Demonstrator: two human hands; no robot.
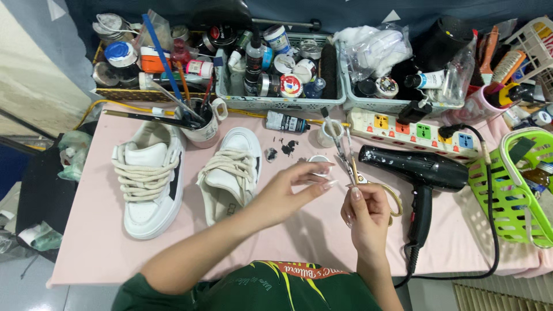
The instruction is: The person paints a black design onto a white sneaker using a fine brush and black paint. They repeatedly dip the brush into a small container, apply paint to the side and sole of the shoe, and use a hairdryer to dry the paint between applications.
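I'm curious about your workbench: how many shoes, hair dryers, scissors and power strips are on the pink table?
White sneakers: 2
Black hair dryer: 1
Scissors, in the right hand: 1
Power strip: 1
Total: 5

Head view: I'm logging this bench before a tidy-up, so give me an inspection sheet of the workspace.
Surface: pink table, dark paint spots near the middle.
Job's things: scissors with gold handles, blades pointing up; small white jar by the left fingertips.
Clutter: two white sneakers, mug of brushes, grey baskets of paint bottles, black hairdryer, green basket.
Grippers: right hand holds the scissors; left hand reaches toward the blades, fingers spread.
Cables: hairdryer cord looping off the front edge; power strip with a plug in it.
Surroundings: grey floor, green bag to the left.
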